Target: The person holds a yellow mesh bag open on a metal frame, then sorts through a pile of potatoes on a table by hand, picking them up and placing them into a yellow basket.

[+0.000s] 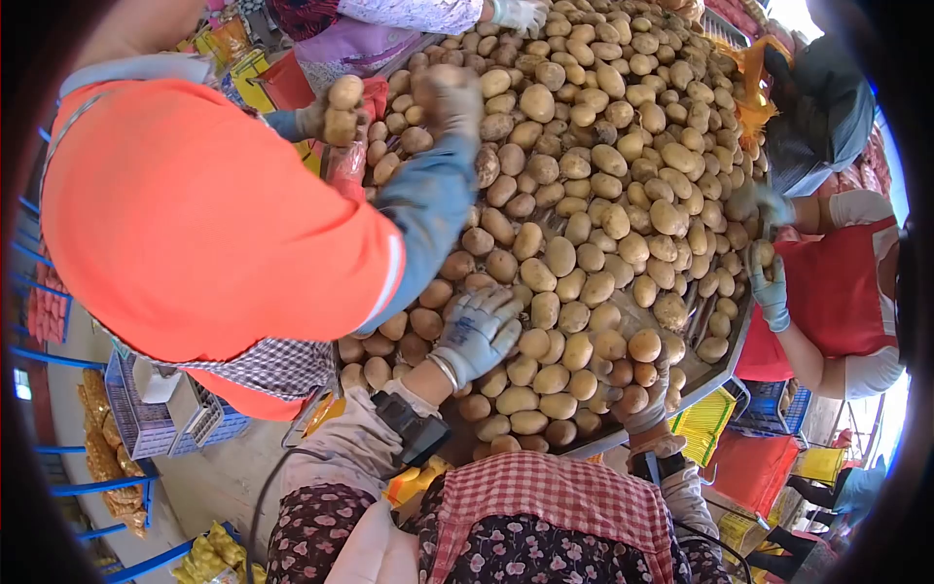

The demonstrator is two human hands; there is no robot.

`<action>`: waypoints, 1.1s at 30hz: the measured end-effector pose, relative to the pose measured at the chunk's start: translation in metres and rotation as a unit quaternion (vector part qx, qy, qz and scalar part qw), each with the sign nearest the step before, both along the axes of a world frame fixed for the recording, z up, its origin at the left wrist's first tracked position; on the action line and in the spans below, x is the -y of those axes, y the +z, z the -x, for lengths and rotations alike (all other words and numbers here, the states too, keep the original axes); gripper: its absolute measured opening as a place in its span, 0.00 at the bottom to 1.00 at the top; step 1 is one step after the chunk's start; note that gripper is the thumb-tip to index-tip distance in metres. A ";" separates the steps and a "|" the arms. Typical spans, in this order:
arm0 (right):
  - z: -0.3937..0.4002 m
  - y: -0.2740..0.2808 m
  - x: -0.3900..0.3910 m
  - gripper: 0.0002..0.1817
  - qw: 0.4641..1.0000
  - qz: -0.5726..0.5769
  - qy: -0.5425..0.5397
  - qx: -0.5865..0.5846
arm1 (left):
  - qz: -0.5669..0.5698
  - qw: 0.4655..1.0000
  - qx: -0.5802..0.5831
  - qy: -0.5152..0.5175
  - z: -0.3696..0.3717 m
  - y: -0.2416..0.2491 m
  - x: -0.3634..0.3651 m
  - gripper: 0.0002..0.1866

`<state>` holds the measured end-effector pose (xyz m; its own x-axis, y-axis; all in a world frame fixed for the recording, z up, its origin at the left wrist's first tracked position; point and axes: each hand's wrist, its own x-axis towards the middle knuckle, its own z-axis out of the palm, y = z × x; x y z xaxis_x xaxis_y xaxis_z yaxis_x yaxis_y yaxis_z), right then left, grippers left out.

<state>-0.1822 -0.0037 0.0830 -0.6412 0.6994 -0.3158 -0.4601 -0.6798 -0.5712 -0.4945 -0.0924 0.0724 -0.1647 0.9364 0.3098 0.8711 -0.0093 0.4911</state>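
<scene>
A broad heap of potatoes (559,255) fills the sorting table in front of me. My left hand (477,336), in a white and blue work glove, lies palm down on the near left part of the heap. Its fingers are spread over the potatoes and touch them. At the table's near right edge, my right hand (650,407), also gloved, is curled around a few potatoes (634,399). Its palm is turned mostly out of sight, and other potatoes lie close against its fingers.
A co-worker in an orange vest (214,224) leans in at left, holding potatoes (342,109). Another in a red apron (837,292) works at right. A metal rim (715,378) edges the table. Blue crates (146,414) and yellow baskets (702,428) stand below.
</scene>
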 end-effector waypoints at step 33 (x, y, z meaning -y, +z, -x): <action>0.016 0.035 0.014 0.33 0.981 0.104 0.006 0.162 | -0.045 0.974 0.189 0.117 0.026 0.007 -0.026 0.24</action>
